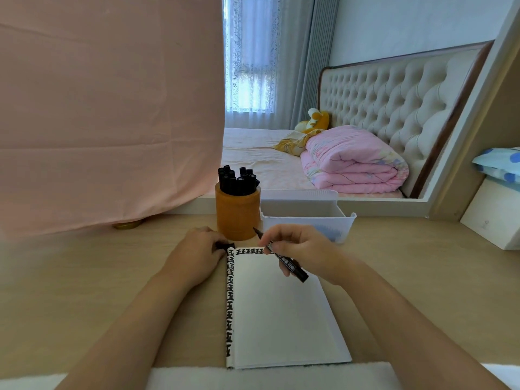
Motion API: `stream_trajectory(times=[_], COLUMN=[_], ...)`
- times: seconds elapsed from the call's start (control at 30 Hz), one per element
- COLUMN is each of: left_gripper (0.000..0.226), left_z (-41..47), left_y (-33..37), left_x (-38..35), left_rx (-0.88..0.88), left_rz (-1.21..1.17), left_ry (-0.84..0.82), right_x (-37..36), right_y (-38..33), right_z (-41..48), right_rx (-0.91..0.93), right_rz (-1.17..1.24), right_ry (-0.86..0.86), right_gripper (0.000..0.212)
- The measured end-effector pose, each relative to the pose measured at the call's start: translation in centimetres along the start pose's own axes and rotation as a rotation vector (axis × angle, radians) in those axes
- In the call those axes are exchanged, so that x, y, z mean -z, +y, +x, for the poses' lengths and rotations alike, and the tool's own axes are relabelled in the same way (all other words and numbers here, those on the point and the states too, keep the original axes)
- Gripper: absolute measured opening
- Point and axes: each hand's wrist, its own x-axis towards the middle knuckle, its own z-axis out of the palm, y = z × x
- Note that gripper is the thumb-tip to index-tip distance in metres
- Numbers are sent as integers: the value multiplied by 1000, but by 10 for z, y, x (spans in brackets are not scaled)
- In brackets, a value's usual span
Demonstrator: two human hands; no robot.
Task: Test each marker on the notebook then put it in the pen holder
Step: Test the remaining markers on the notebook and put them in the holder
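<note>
A notebook [281,311] is laid open on the desk [84,291], its white page bordered along the top and left edge by rows of thick black marks. A black marker [284,258] is pinched in the right hand [304,249] between thumb and curled fingers. It is held slantwise over the notebook's top edge, with its bare tip raised off the paper and pointed up and left toward the pen holder [237,218]. The left hand [197,254] is rested at the notebook's top left corner, its fingers curled round a small black piece that appears to be the cap [225,245], though most of it is hidden. The round brown pen holder is stood just behind the notebook and is filled with upright black markers [237,180]. A white bin [306,218] is set just beside it on the right. A pink cloth [112,108] is hung behind on the left.
</note>
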Motion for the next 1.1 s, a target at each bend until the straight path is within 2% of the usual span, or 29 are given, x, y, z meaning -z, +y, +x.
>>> stream_trajectory(times=[0.07, 0.2, 0.3, 0.43, 0.77, 0.97, 1.1], left_gripper=[24, 24, 24, 23, 21, 18, 17], left_z=[0, -1, -3, -4, -4, -4, -5], left_y=[-2, 3, 13, 18, 26, 34, 40], left_x=[3, 15, 21, 19, 16, 17, 23], left_rx=[3, -48, -124, -171, -223, -214, -190], left_rz=[-35, -172, -248, -297, -311, -332, -338], left_ry=[11, 82, 93, 90, 83, -24, -98], right_x=[-2, -6, -5, -5, -4, -4, -3], right_y=[-1, -2, 3, 4, 8, 9, 9], right_z=[3, 9, 11, 9, 10, 8, 7], right_rx=[26, 1, 63, 127, 189, 229, 265], right_rz=[-107, -241, -484, -662, -712, -649, -657], right_ry=[35, 170, 334, 389, 366, 288, 297], right_gripper=[12, 27, 16, 14, 15, 13, 18])
